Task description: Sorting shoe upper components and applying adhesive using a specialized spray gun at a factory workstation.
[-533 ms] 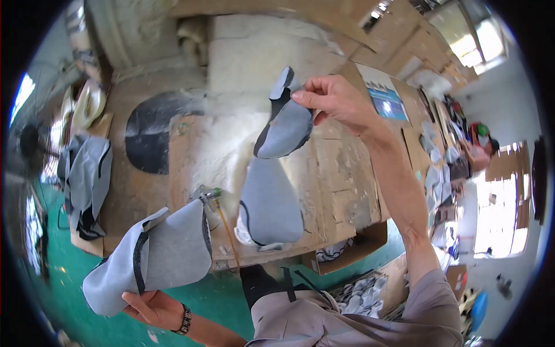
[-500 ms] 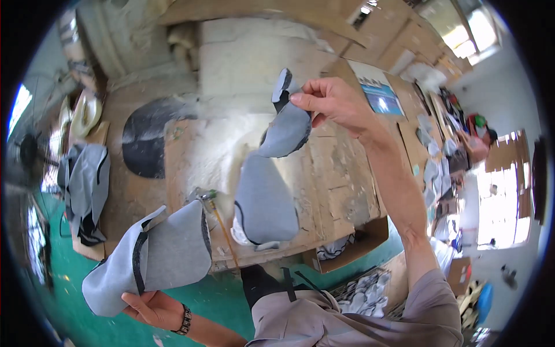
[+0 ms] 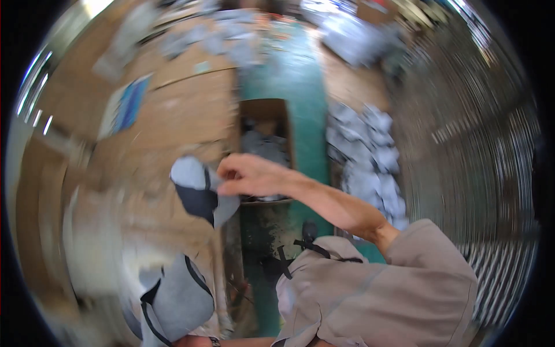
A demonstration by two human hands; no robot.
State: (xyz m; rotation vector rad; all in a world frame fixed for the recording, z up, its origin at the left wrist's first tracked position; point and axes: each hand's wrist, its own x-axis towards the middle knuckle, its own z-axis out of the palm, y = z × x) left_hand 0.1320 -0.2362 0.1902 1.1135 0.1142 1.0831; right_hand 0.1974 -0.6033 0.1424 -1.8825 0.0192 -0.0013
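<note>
My right hand point(image 3: 251, 173) is closed in a pinch on a small curved grey-and-black fabric piece point(image 3: 196, 191), held over the edge of the cardboard-covered table point(image 3: 179, 118). At the lower left, a larger grey fabric piece with black edging point(image 3: 182, 298) sits over my left hand point(image 3: 195, 341). That hand is mostly out of sight at the lower rim, with its fingers hidden by the fabric; a dark bracelet point(image 3: 215, 342) shows at the wrist. The scene is smeared by motion.
An open cardboard box point(image 3: 292, 136) with grey pieces inside stands on the green floor point(image 3: 312, 144) beside the table. To its right lies a pile of grey pieces point(image 3: 370, 156). A blue-and-white printed sheet point(image 3: 125, 107) is at the left, and more grey pieces point(image 3: 214, 40) lie farther off.
My view has swung to the right, bringing the box and the pile toward the middle. My right hand has carried its fabric piece from over the worktable's middle to its edge by the box.
</note>
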